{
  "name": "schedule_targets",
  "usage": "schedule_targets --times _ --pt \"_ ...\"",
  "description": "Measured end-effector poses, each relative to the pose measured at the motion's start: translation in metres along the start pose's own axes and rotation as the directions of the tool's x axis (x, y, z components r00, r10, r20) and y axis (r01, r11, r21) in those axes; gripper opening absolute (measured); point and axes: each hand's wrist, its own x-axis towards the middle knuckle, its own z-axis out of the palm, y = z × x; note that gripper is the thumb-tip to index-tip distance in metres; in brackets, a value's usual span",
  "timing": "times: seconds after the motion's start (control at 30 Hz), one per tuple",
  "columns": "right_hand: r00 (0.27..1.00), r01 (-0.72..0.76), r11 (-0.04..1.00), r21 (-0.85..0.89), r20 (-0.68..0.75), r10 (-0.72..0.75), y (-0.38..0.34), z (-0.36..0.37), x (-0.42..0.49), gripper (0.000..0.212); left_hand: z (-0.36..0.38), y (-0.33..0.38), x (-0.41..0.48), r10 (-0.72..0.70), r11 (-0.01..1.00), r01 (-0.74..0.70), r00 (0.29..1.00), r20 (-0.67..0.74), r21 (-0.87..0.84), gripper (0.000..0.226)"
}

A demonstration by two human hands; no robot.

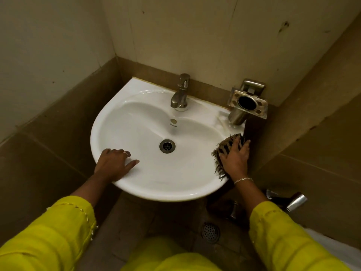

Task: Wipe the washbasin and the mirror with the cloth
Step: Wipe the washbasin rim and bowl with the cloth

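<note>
Frayed brown stringy cloth [226,144] under flat, straight-fingered right grip [235,159] on glossy white ceramic washbasin [156,178] rim; left grip [113,165] flat, fingers apart.

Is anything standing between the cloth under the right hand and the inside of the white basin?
Nothing visible does. The right hand presses the brown fringed cloth on the right rim of the white ceramic washbasin, and the bowl beside it is bare down to the round metal drain.

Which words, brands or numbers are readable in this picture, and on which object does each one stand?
One small dark brand mark on the washbasin, inside the bowl below the overflow cap: too small and blurred to read.
No other text shows, none on the tap or the metal holder.
</note>
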Motion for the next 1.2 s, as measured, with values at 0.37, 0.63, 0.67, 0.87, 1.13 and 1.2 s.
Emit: schedule_targets --times 0.37,0.63,0.67,0.87,1.13,1.2 --pt "0.99 0.129 0.952 -0.279 -0.025 -0.142 0.001 0.016 0.017 0.076 -0.014 -0.009 0.015 -0.001 0.988 -0.008 0.998 -0.062 -0.153 0.061" --pt "0.986 0.13 0.945 -0.3 -0.06 -0.155 -0.015 0.011 0.064 0.072 -0.012 -0.01 0.017 -0.017 0.993 0.01 0.998 -0.057 -0.115 0.066" --pt "0.984 0.128 0.948 -0.291 -0.078 -0.157 -0.017 0.015 0.069 0.071 -0.011 -0.011 0.018 -0.015 0.994 0.009 0.999 -0.052 -0.113 0.07" --pt "0.989 0.067 0.961 -0.269 -0.111 -0.1 -0.042 0.024 0.09 0.077 -0.009 -0.013 0.02 -0.015 0.995 0.011 0.999 -0.038 -0.103 0.082" --pt "0.976 0.058 0.99 -0.127 -0.2 -0.083 -0.075 0.041 0.108 0.079 -0.008 -0.013 0.021 -0.008 0.993 0.005 1.0 -0.026 -0.12 0.086" --pt "0.972 0.079 0.992 -0.097 -0.216 -0.098 -0.085 0.046 0.105 0.08 -0.009 -0.012 0.021 -0.008 0.991 0.005 1.0 -0.026 -0.132 0.087"
